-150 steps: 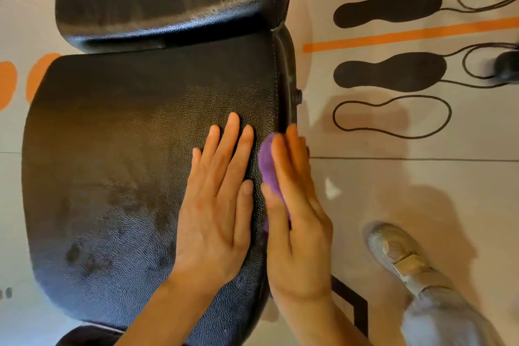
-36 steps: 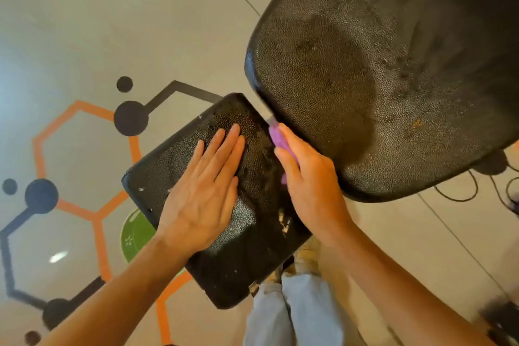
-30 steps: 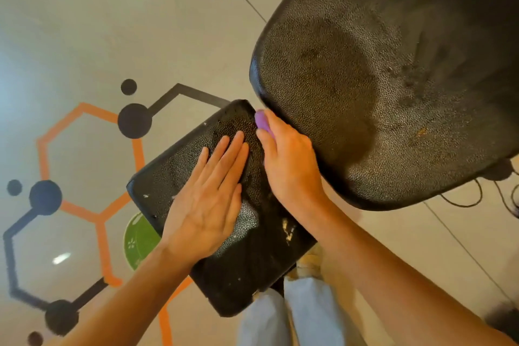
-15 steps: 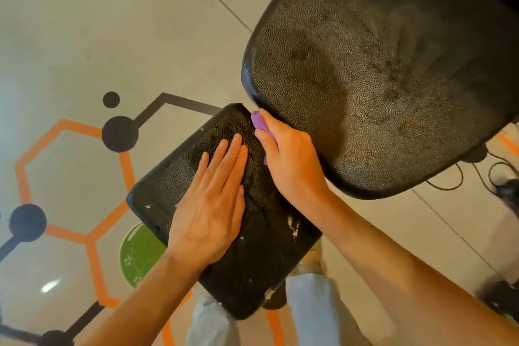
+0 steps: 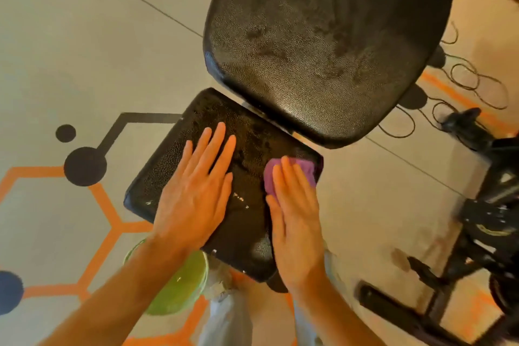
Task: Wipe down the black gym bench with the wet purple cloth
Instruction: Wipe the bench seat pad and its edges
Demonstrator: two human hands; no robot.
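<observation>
Purple cloth (image 5: 292, 170) pressed flat on bench pad (image 5: 252, 227) under right hand (image 5: 297, 222)

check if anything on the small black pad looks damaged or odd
The small pad has pale specks and nicks along its near edges and a few between the left hand and right hand, possibly scuffs or residue. The purple cloth lies flat under the right hand. Nothing is spilled.
</observation>
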